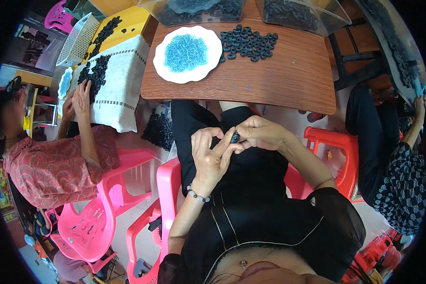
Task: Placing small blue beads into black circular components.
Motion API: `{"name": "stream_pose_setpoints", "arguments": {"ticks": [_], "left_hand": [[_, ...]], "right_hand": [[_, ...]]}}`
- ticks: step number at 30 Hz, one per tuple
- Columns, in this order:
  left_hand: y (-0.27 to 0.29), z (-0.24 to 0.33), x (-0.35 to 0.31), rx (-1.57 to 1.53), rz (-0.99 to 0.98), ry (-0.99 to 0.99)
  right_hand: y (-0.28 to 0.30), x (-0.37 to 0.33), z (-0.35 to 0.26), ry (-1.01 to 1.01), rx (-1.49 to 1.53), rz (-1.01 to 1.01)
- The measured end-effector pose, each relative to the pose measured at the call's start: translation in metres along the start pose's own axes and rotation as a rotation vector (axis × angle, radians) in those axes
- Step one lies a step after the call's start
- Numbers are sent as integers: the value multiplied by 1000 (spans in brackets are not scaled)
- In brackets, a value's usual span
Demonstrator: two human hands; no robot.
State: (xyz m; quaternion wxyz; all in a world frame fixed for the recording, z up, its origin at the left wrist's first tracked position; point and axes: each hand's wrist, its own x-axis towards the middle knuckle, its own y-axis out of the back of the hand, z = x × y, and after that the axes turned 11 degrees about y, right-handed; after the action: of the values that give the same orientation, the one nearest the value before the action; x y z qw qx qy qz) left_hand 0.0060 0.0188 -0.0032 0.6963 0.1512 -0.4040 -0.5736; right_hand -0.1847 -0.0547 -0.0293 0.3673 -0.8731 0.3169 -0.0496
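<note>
Above my lap, my left hand [209,156] grips a small black ridged, wheel-like piece [235,137] between thumb and fingertips. My right hand [261,134] is closed in a pinch right against that piece; anything tiny between its fingertips is hidden. On the brown table ahead lies a pile of similar black pieces [249,43], loosely spread. Beside it, to the left, a white scalloped plate [162,71] carries a heap of small clear-blue beads [185,53].
Two clear bins [293,16] of black pieces stand at the table's far edge. At left, a person's hands [82,98] work over black pieces on a white cloth [123,90]. Pink chairs [87,222] and a red stool [336,142] flank me; another person sits at right.
</note>
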Motion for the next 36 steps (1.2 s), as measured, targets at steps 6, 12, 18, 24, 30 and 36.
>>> {"name": "stream_pose_setpoints", "arguments": {"ticks": [6,12,18,24,30,36], "left_hand": [[-4,-2,-2,-57,-2,-11],[-6,-2,0,-83,12,-5],[-7,-8,-6,-98,28,108],[-7,-8,-3,-90,27,102],[-11,-8,-2,-115,-8,120],[-13,-12,-3,-375,32,283]], "right_hand": [[9,5,5,32,77,-87],[13,7,8,45,95,-105],[-5,4,-5,62,-334,60],[-2,4,-9,258,-567,146],[-8,4,-16,309,-676,137],[-15,5,-41,312,-783,211]]}}
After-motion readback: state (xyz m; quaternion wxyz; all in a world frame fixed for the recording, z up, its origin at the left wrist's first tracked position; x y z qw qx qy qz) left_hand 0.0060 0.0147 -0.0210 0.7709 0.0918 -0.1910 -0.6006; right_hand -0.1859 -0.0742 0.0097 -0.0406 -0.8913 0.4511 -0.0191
